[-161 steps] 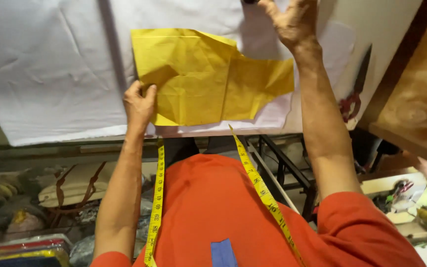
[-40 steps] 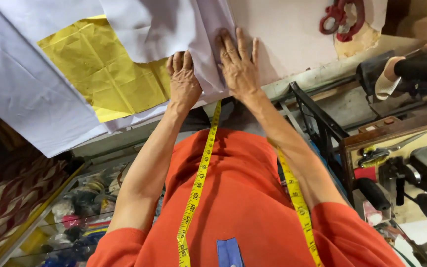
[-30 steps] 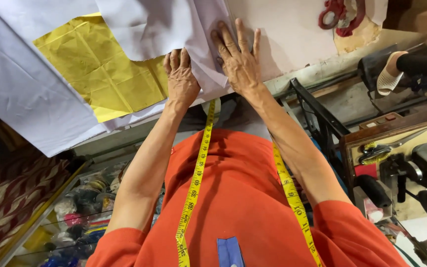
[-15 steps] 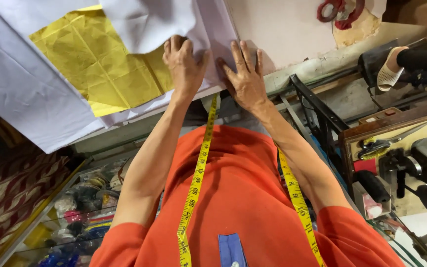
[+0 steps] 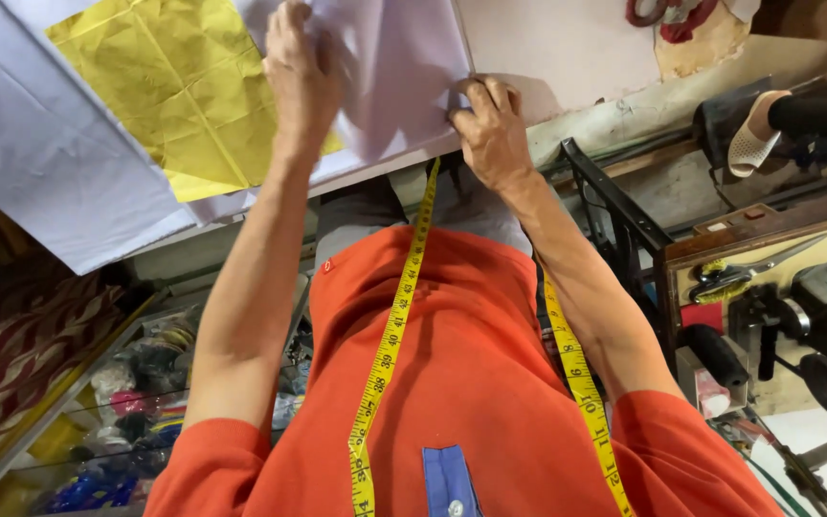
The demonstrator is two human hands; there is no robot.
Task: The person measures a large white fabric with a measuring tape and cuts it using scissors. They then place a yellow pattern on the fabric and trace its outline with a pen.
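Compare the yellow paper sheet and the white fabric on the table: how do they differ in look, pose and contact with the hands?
The yellow paper sheet is bright yellow and creased; the white fabric is pale and smoother. The fabric covers far more of the table and hangs over its near edge; the paper sits wholly upon it. The right hand pinches the fabric's edge, and the left hand lifts a fabric fold that overlaps the paper. Both lie flat.

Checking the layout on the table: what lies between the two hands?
In the head view, only folded white fabric spans the stretch between the left hand and the right hand; the yellow paper lies outside it.
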